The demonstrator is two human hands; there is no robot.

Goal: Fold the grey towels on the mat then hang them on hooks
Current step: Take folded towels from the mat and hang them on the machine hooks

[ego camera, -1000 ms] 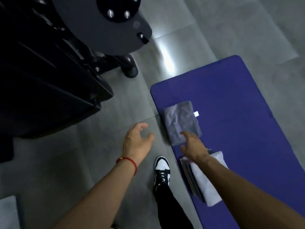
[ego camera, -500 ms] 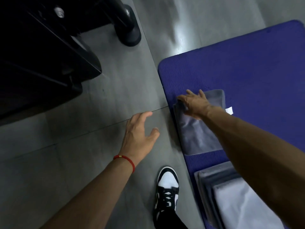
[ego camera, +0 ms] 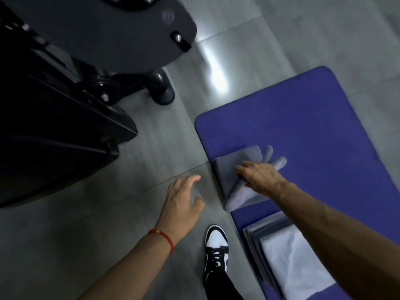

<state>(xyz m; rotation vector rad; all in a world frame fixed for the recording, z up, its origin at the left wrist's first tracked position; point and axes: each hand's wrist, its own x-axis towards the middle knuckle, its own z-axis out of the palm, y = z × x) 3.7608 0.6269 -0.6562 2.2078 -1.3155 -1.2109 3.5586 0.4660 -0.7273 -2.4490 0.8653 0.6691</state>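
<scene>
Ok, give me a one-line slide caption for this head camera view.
Right hand grips a folded grey towel on the purple foam mat; left hand hovers open over the grey tiled floor.

my right hand (ego camera: pixel 260 177) reaches forward and to the left from the lower right, forearm bare, knuckles up, fingers curled down and gripping the grey towel (ego camera: pixel 229 176). my left hand (ego camera: pixel 184 204) hovers palm down, fingers loosely spread and slightly bent, thumb out to the right, holding nothing. a red string bracelet (ego camera: pixel 163 237) circles my left wrist, and that forearm runs in from the bottom left.
</scene>
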